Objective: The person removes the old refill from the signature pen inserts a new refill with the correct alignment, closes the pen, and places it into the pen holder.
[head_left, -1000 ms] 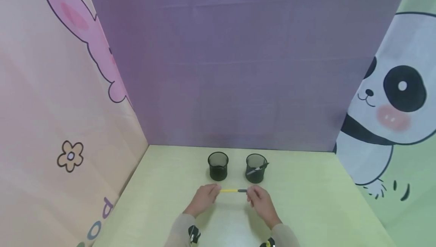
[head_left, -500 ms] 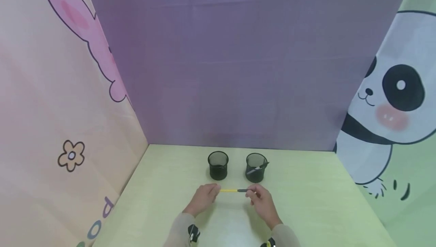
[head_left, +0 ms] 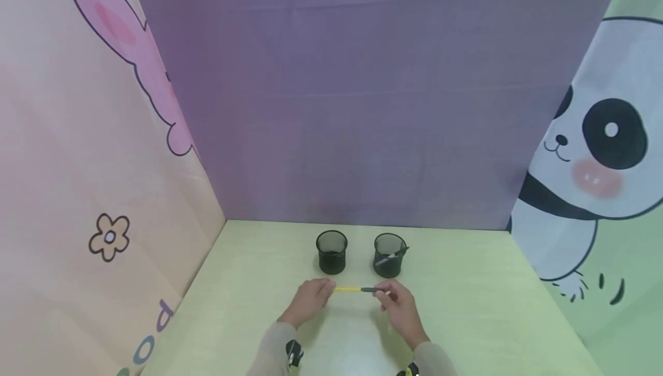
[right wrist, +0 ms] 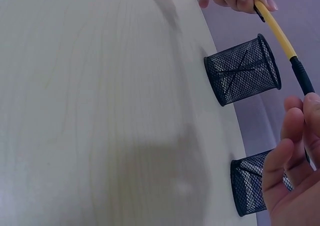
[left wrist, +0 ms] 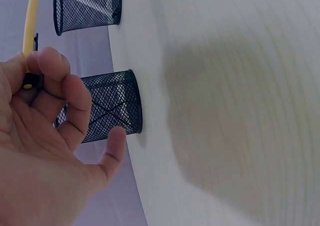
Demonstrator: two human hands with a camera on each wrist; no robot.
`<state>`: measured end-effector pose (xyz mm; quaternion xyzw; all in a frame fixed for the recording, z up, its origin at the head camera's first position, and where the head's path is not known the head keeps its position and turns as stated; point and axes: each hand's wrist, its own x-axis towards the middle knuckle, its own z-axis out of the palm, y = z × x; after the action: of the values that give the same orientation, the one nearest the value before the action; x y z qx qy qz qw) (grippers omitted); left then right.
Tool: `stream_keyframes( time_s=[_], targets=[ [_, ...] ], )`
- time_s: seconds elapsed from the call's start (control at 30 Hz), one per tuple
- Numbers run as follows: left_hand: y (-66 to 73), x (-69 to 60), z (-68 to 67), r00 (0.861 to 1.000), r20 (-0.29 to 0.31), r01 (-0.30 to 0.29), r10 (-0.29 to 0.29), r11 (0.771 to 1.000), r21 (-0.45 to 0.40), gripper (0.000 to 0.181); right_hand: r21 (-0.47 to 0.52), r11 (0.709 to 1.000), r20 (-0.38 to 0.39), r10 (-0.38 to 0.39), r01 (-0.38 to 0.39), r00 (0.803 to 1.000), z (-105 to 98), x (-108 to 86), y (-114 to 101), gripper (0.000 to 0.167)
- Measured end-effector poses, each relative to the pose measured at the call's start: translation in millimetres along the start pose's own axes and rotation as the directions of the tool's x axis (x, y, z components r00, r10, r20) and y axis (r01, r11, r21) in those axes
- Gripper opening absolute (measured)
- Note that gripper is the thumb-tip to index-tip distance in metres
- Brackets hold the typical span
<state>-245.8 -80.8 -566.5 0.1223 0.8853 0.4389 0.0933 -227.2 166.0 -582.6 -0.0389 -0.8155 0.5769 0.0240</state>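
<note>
As the head view shows, the left hand (head_left: 307, 302) and the right hand (head_left: 402, 310) pinch opposite ends of a yellow pen (head_left: 348, 289) on the near side of the left mesh cup (head_left: 331, 263); right of that cup stands the right mesh cup (head_left: 387, 270), bearing a second pen (head_left: 392, 256). Left wrist view: the clip end is gripped. Right wrist view: the black end is. Apparently a two-handed hold; moving on probably calls for one hand letting go.
</note>
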Motion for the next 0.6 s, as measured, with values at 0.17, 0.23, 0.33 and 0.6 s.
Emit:
stream_keyframes(
  time_s=[0.17, 0.23, 0.33, 0.6],
  targets=[
    [0.1, 1.4, 0.3, 1.000, 0.002, -0.004, 0.004, 1.000, 0.006, 0.053, 0.008, 1.000, 0.001, 0.002, -0.002, 1.000, -0.7, 0.1, 0.8, 0.010],
    [-0.2, 1.7, 0.2, 1.000, 0.005, -0.006, 0.006, 1.000, 0.004, 0.053, 0.011, 1.000, 0.002, 0.000, 0.000, 1.000, -0.8, 0.2, 1.8, 0.010],
    [-1.4, 2.4, -0.3, 1.000, 0.014, -0.010, 0.010, 1.000, 0.003, 0.054, 0.020, 1.000, 0.005, -0.003, 0.003, 1.000, -0.8, 0.8, 4.1, 0.010],
    [-3.2, 3.9, -1.9, 0.999, 0.038, -0.014, 0.015, 1.000, -0.006, 0.052, 0.045, 0.999, 0.011, -0.012, 0.012, 1.000, -0.9, 2.5, 8.2, 0.013]
  ],
)
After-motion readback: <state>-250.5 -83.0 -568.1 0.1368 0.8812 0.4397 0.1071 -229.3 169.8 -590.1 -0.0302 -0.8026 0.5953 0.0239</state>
